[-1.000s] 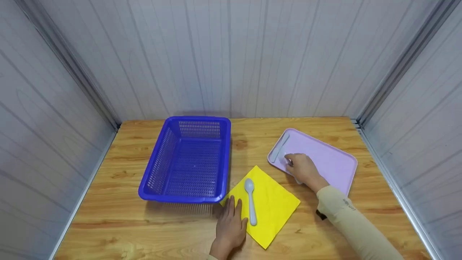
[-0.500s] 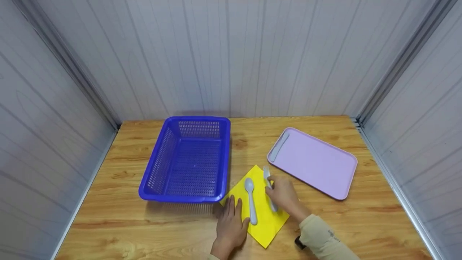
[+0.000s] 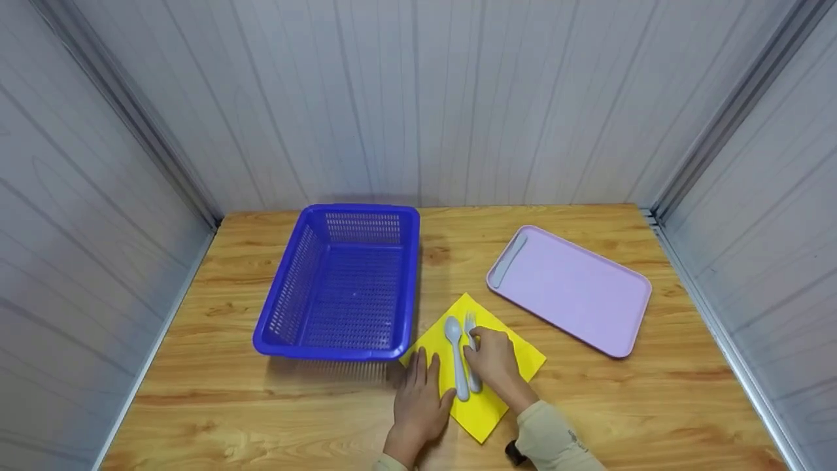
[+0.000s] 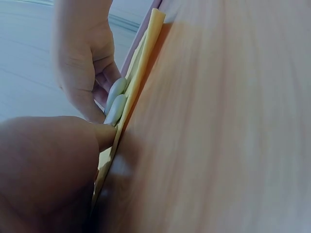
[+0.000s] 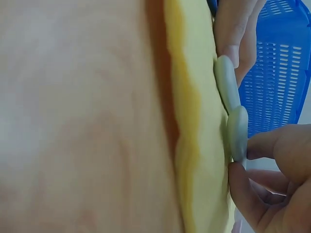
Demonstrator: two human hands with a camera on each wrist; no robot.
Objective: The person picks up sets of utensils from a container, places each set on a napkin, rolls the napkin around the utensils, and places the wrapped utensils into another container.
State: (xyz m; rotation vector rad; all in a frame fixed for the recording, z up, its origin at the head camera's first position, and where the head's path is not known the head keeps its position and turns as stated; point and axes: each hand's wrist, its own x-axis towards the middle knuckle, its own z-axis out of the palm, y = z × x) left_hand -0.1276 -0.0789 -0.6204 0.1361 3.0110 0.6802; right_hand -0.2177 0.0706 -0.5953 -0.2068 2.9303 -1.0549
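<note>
A folded yellow napkin (image 3: 480, 418) lies on the wooden table, turned like a diamond. On it rests a pale grey spoon (image 3: 460, 373), bowl pointing away from me. Just right of the spoon lies a matching fork (image 3: 470, 322), roughly parallel. My right hand (image 3: 498, 363) pinches the fork's handle between thumb and fingers; the right wrist view has the fork handle (image 5: 238, 133) close against the spoon handle (image 5: 226, 82). My left hand (image 3: 420, 405) rests on the napkin's left side, fingers extended, its thumb by the spoon handle.
A blue perforated basket (image 3: 409, 288) stands to the left, its near corner close to the napkin. At the back right lies a pink tray (image 3: 575, 288) with a grey knife (image 3: 509, 261) along its left end. Panelled walls (image 3: 418, 104) enclose the table's back and sides.
My right hand has come from the tray to the napkin with the fork, then shifted it left until it lies beside the spoon. My left hand has stayed in place.
</note>
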